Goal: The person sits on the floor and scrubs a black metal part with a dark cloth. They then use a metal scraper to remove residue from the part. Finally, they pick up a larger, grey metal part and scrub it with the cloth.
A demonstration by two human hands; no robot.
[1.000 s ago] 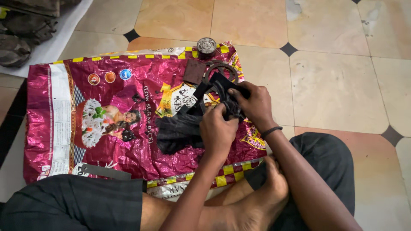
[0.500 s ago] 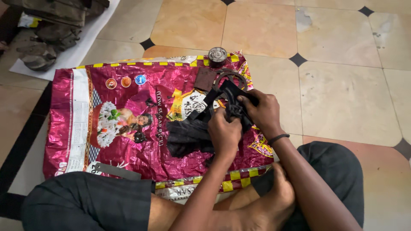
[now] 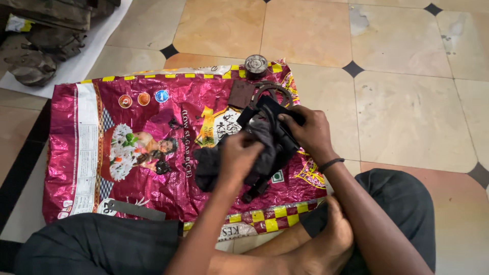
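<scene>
- Your left hand (image 3: 240,154) is curled shut around a dark cloth (image 3: 257,147), gripping it in a bunch and pressing it against the black sandal (image 3: 277,135).
- Your right hand (image 3: 308,133) is clamped on the black sandal from the right side — fingers folded over its upper edge, thumb underneath or behind; the exact thumb position cannot be made out.
- The black sandal sits between both hands, raised just above the magenta sack (image 3: 168,147). Its straps hang down below your left hand, near the sack's lower edge.
- The dark cloth trails out to the left of your left hand and droops toward the sack surface.
- The magenta sack lies flat on the tiled floor (image 3: 407,117) as a work mat, with a yellow-checked border along its top and bottom edges.
- On the sack, just above the sandal, lie a brown square piece (image 3: 240,93) and a curved dark strap loop (image 3: 272,90), close beside each other.
- A small round tin (image 3: 255,65) stands at the top edge of the sack, above the brown piece.
- A flat grey strip (image 3: 135,209) lies at the sack's lower left, near your knee.
- At the upper left, well apart from the hands, worn shoes (image 3: 35,63) rest on a white sheet (image 3: 91,53).
- You sit cross-legged in dark trousers; a bare foot (image 3: 326,239) rests below the hands, and a dark band (image 3: 330,164) circles your right wrist.
</scene>
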